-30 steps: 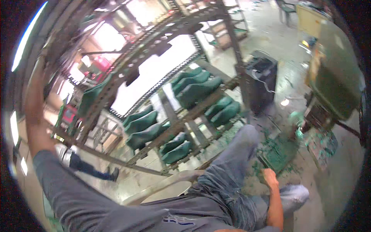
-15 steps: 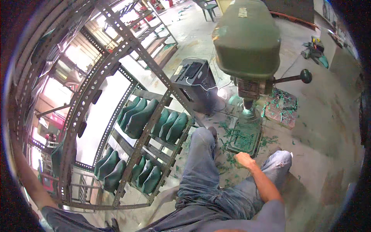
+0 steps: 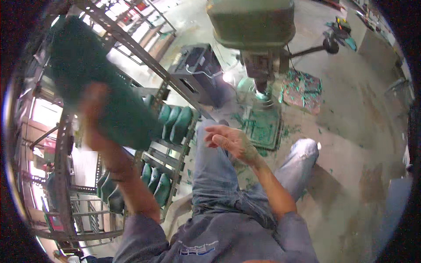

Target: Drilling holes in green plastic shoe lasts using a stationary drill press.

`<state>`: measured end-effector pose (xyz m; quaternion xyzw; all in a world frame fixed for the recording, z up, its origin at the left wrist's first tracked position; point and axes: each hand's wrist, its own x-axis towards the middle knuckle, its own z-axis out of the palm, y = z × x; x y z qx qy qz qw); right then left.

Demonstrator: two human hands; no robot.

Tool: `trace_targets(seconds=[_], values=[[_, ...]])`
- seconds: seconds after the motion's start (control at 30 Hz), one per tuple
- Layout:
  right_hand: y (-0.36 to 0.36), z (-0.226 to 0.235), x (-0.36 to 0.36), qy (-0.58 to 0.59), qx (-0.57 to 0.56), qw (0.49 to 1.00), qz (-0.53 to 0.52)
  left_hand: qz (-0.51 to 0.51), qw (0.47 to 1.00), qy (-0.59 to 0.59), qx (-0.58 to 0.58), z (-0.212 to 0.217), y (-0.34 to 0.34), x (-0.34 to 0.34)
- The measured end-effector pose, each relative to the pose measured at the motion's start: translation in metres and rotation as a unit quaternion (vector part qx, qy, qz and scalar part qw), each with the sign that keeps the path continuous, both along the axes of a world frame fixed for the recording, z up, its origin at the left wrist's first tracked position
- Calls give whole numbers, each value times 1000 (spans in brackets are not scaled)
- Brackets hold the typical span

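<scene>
My left hand, smeared by motion, grips a large dark green curved panel in front of the rack on the left. The panel hangs tilted, its upper end toward the top left, and hides part of the rack. My right hand is raised above my knees, fingers stretched out and apart, holding nothing. Beyond it stands a drill press with a ball-ended lever on its right side. Its base is strewn with green shavings.
A slotted-angle metal rack on the left holds several similar green curved pieces. A black box-shaped unit with a white cable stands behind it. A shaving-covered block lies right of the press. Tools rest on the floor farther back.
My left hand has come inward from the far left with a green panel in it. My right hand has risen leftward from beside the press base and opened. The view has shifted.
</scene>
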<state>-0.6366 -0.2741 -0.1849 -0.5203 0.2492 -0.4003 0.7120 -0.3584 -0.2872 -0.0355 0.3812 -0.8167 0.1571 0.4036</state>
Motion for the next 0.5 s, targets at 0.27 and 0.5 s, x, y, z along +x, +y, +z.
trace_targets(seconds=[0.27, 0.5], values=[[21, -66, -9, -44, 135, 990, 25, -54, 676, 491, 547, -135, 12, -147], [37, -118, -18, -61, 317, 944, -64, -152, 492, 613, 599, -244, -22, -140]])
